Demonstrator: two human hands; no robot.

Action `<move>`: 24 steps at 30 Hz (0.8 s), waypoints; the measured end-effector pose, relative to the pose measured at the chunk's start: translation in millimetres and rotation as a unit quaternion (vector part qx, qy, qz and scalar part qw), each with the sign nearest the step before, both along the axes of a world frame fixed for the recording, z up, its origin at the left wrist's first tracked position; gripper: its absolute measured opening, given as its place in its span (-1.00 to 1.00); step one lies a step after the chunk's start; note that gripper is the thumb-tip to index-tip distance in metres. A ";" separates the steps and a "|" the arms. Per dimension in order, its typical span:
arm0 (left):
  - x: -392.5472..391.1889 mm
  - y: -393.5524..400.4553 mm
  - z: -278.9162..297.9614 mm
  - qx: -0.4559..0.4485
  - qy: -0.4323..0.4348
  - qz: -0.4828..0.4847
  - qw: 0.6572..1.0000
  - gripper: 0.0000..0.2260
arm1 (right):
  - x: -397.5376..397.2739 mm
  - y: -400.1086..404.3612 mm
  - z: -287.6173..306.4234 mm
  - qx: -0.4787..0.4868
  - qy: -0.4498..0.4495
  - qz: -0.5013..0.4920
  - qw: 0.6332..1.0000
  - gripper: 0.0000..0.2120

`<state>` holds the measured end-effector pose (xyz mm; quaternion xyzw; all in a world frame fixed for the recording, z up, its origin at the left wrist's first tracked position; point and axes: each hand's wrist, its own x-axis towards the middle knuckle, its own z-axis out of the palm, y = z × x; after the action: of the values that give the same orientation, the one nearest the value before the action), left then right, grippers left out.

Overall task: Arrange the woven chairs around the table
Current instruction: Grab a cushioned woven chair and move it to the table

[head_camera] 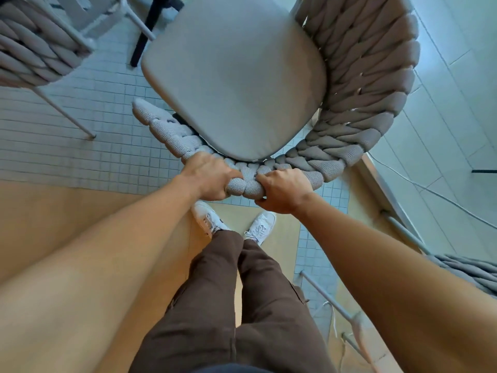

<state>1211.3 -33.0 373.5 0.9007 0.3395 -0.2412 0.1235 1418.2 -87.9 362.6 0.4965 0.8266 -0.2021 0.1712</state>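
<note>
A woven chair [371, 84] with a thick braided grey backrest and a flat beige seat cushion [234, 82] fills the middle of the view, seen from above. My left hand [209, 179] and my right hand [282, 189] both grip the top of its curved backrest, side by side and close together. A black table leg [146, 30] stands beyond the cushion at the top. The tabletop itself is out of view.
A second woven chair [35, 49] stands at the upper left on thin pale legs. Part of a third woven chair [468, 273] shows at the lower right edge. My feet stand where small white tiles meet wooden flooring [67, 211]. A cable [430, 189] runs across the right floor.
</note>
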 end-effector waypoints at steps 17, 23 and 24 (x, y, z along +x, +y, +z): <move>-76.6 89.7 7.2 0.023 0.014 -0.003 1.000 -0.56 | -87.0 78.7 -4.9 0.040 0.026 -0.045 0.998 -0.67; -54.8 76.9 14.6 0.002 -0.022 0.055 0.998 -0.49 | -65.9 93.5 7.4 0.004 0.045 0.042 0.998 -0.58; -44.0 69.2 14.7 -0.002 -0.043 0.073 0.996 -0.48 | -52.4 98.0 9.6 0.016 0.040 0.077 0.996 -0.57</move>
<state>1167.2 36.3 388.2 0.8830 0.3979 -0.1932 0.1571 1365.8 10.1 372.2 0.4254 0.8717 -0.1952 0.1450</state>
